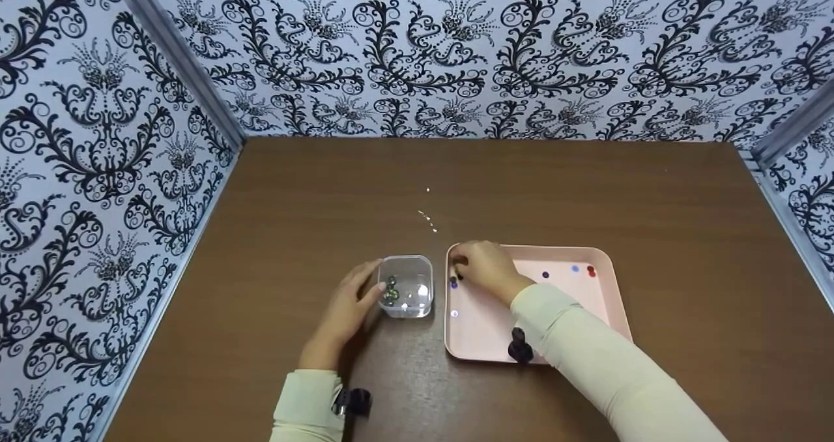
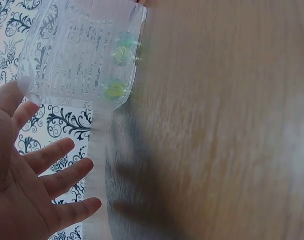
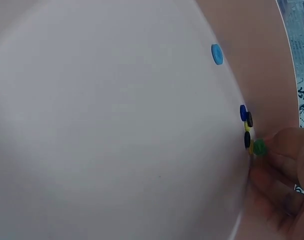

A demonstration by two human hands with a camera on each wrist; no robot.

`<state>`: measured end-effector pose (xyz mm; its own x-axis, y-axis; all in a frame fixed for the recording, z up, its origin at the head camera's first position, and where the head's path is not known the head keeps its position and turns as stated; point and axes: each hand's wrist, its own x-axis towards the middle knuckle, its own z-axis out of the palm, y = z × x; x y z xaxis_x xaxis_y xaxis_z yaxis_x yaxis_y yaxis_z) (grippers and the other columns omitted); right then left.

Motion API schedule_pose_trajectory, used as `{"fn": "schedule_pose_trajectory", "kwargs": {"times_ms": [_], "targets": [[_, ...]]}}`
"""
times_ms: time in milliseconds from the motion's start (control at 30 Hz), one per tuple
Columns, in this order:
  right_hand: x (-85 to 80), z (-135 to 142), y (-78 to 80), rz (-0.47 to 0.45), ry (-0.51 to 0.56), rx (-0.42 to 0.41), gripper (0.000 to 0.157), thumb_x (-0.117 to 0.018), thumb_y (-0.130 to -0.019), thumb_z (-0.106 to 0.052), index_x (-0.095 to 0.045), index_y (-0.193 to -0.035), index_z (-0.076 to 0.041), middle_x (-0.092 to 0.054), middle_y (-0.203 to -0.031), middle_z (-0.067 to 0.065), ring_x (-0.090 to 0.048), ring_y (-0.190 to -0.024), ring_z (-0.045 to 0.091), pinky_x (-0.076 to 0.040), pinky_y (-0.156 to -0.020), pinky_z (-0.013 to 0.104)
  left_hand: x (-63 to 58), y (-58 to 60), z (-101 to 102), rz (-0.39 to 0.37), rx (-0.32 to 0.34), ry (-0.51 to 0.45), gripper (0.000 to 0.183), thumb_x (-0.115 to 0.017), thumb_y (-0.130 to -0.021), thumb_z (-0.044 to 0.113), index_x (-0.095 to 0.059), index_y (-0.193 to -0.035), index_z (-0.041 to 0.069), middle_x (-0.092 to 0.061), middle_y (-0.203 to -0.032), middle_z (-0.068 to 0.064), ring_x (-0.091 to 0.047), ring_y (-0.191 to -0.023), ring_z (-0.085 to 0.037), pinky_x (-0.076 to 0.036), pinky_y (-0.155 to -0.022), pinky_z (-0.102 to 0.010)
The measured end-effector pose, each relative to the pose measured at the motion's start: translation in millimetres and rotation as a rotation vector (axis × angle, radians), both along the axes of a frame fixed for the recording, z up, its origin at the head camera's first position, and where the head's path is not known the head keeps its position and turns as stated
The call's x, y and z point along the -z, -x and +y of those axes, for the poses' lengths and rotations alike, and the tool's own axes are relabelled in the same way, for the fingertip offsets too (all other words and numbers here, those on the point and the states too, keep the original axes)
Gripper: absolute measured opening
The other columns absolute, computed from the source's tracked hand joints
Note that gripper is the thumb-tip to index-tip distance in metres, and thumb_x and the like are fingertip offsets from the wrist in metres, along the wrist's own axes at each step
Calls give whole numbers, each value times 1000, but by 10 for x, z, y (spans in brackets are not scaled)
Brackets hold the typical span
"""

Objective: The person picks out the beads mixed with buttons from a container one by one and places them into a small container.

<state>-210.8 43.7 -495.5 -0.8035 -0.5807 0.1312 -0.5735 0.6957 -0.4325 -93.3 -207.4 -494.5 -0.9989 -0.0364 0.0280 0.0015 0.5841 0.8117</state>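
Observation:
My left hand (image 1: 345, 308) is at the left side of a clear plastic container (image 1: 409, 311), its thumb against the wall near the rim. The other fingers are spread and nearly straight. Several greenish glass marbles (image 2: 114, 89) lie on the container's floor. Over the far left corner of a pink tray (image 1: 482, 344), my right hand (image 1: 490, 269) is bent down with curled fingers. Its thumb and finger pinch a small green marble (image 3: 259, 147) low at the tray wall. Close to those fingertips lie dark blue (image 3: 243, 113), black (image 3: 247, 140) and yellow buttons.
A light blue button (image 3: 217, 54) lies along the same tray wall. Toward the tray's far right are red (image 1: 591, 272), blue (image 1: 575, 268) and dark purple (image 1: 545, 275) buttons. Patterned panels (image 1: 430, 51) enclose the brown table (image 1: 313, 201) at the back and sides.

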Motion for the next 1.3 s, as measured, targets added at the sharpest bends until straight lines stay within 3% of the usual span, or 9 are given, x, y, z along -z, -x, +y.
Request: {"fn": "schedule_pose_trajectory", "kwargs": {"times_ms": [300, 667, 1300], "targets": [[12, -7, -7, 52, -11, -26, 7, -70, -79, -7, -72, -85, -10, -72, -90, 7, -68, -87, 30, -52, -77, 49, 14, -1, 1, 20, -5, 2, 46, -60, -96, 27, -53, -139, 13, -47, -143, -19, -37, -136, -37, -27, -112, -55], [0, -33, -18, 34, -21, -1, 7, -69, -80, -7, -72, -85, -10, -72, -91, 8, -68, -86, 33, -51, -75, 53, 8, -3, 8, 20, -1, -5, 46, -60, -96, 26, -53, -139, 10, -46, -144, -20, -36, -137, -38, -27, -112, -55], [12, -47, -18, 69, -7, -26, 8, -68, -77, -3, -68, -78, -10, -70, -81, 5, -67, -78, 28, -52, -70, 47, -6, 9, 11, 8, 10, 2, 46, -60, -96, 23, -52, -140, 11, -43, -145, -22, -35, -137, -39, -26, -112, -55]]}}
